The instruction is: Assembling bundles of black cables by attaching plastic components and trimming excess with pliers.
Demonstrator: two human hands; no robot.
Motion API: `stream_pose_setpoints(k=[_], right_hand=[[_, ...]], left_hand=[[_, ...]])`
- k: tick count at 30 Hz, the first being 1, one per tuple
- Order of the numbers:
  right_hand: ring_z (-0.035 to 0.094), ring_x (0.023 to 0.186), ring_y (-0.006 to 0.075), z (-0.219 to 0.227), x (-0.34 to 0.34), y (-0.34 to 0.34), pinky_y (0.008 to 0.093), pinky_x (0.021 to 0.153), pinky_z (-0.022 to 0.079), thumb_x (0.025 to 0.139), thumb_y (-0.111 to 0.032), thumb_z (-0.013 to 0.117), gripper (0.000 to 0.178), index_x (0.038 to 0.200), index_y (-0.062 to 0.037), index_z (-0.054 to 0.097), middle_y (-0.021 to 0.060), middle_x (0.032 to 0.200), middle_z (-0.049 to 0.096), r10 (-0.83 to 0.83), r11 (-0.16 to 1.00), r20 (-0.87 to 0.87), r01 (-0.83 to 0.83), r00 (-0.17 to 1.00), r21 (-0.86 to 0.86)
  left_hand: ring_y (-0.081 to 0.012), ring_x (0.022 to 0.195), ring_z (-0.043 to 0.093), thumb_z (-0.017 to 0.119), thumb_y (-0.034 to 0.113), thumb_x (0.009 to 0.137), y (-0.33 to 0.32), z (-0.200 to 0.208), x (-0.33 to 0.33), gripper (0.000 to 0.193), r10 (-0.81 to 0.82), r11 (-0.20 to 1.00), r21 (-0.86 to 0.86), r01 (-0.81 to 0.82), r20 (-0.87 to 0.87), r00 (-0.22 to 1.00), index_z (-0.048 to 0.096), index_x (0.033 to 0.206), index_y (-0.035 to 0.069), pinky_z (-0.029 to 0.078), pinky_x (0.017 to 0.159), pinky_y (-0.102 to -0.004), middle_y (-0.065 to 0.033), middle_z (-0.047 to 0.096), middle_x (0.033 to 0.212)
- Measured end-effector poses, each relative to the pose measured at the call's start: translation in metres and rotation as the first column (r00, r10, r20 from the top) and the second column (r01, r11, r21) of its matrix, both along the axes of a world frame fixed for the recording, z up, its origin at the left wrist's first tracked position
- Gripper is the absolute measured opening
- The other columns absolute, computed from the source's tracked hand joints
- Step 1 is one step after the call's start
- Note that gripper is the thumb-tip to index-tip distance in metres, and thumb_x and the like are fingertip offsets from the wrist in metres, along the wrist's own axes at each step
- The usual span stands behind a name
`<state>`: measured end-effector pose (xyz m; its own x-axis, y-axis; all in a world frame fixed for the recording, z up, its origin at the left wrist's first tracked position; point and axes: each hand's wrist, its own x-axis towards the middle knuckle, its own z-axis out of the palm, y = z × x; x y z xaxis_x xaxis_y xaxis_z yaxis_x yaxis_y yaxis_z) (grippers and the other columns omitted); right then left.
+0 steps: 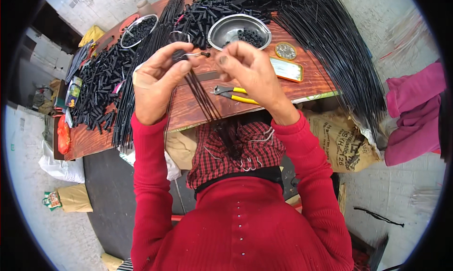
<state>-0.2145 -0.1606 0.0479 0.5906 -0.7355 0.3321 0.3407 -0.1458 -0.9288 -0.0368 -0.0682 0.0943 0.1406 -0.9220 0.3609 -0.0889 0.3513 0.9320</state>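
Observation:
Between thumb and fingers, my left hand (158, 80) grips the top of a bundle of thin black cords (203, 95), which hang down toward my lap. A short pale strand sticks out from that grip, with a small black piece (205, 55) at its end. My right hand (252, 73) is raised just to the right of that piece, thumb and fingers pinched together. Whatever lies in its pinch is too small or hidden to make out. Below it on the table lie cutting pliers (240, 91) with yellow handles.
Beyond my hands stands a steel bowl (216, 34) with small black rings. A round tin (286, 50) of metal bits and a yellow-rimmed box (289, 69) sit rightward. Black tubular parts (96, 84) are heaped left. Long black cords (328, 28) overhang the right edge above a sack (336, 139).

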Motion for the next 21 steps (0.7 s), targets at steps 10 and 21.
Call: stream_pose_setpoints(k=[10, 21], right_hand=[[0.053, 0.088, 0.0306, -0.131, -0.047, -0.005, 0.0415, 0.067, 0.048, 0.074, -0.028, 0.073, 0.032, 0.093, -0.0078, 0.057, 0.0100, 0.091, 0.053, -0.636, 0.582, -0.465, -0.013, 0.616, -0.813], [0.058, 0.057, 0.0225, -0.124, -0.043, -0.015, 0.0308, 0.052, 0.046, 0.082, -0.033, 0.065, 0.028, 0.088, -0.0054, 0.059, 0.0056, 0.067, 0.056, -0.536, 0.722, -0.597, -0.042, 0.597, -0.691]], left_hand=[[-0.0159, 0.081, 0.057, 0.048, 0.034, 0.098, -0.011, -0.031, 0.006, 0.051, -0.166, 0.986, -0.086, 0.144, -0.353, 0.921, 0.042, 0.129, -0.006, 0.047, 0.077, -0.0290, -0.0056, 0.055, 0.088], [-0.0099, 0.066, 0.041, 0.051, 0.032, 0.097, -0.013, -0.035, -0.007, 0.048, -0.221, 0.973, -0.175, 0.153, -0.484, 0.847, 0.042, 0.128, -0.004, 0.038, 0.064, -0.0256, -0.0016, 0.045, 0.081]])
